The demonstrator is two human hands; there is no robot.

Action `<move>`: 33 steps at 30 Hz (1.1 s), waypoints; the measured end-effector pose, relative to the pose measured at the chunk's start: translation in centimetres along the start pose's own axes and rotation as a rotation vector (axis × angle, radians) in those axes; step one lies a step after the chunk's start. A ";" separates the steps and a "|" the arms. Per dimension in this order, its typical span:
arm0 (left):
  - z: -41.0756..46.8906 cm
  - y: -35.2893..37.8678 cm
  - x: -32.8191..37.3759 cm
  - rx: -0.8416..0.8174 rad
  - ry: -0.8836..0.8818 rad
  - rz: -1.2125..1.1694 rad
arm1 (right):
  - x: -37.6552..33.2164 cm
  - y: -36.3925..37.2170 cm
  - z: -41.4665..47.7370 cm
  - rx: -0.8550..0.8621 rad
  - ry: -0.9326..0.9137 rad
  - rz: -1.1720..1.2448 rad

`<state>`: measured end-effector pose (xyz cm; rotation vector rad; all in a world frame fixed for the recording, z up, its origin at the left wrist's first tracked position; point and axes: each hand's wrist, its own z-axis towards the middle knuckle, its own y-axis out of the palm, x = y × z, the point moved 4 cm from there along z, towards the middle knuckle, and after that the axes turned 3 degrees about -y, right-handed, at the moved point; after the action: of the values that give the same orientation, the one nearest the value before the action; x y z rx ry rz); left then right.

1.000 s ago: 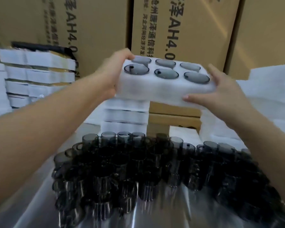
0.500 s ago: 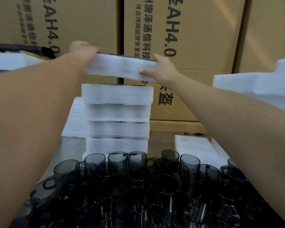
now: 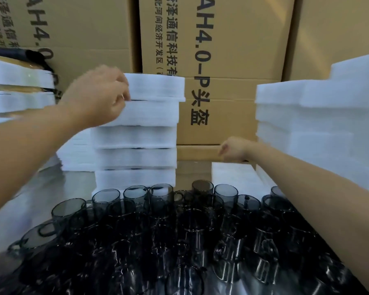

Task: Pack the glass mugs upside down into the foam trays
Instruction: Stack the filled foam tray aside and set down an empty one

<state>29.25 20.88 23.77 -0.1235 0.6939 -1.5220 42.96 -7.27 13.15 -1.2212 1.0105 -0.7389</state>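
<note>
A white foam tray [image 3: 156,88] lies on top of a stack of foam trays [image 3: 134,137] at the middle back. My left hand [image 3: 98,96] is at its left end, fingers curled around the edge and thumb at the seam under it; the hand is blurred. My right hand [image 3: 232,150] hangs lower, to the right of the stack, fingers loosely curled and holding nothing. Several dark smoky glass mugs [image 3: 158,231] stand crowded together in the foreground. The mugs inside the stacked trays are hidden.
Tall cardboard boxes [image 3: 222,39] wall off the back. A high pile of white foam [image 3: 317,113] stands at the right, and a flat foam piece [image 3: 232,175] lies under my right hand. Foam-and-cardboard packs [image 3: 15,90] are stacked at the left.
The filled tray, carried in both hands, has been set down on the stack. My right hand let go and dropped down to the right; my left hand stays at the tray's end.
</note>
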 end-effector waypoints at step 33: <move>-10.9 -7.3 17.2 -0.375 -0.919 -1.880 | 1.9 -2.0 -32.0 0.617 -0.447 0.072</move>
<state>15.86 7.94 12.81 -2.0741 -0.1368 -2.5879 14.52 -22.20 13.61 -0.7524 0.4036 -0.6182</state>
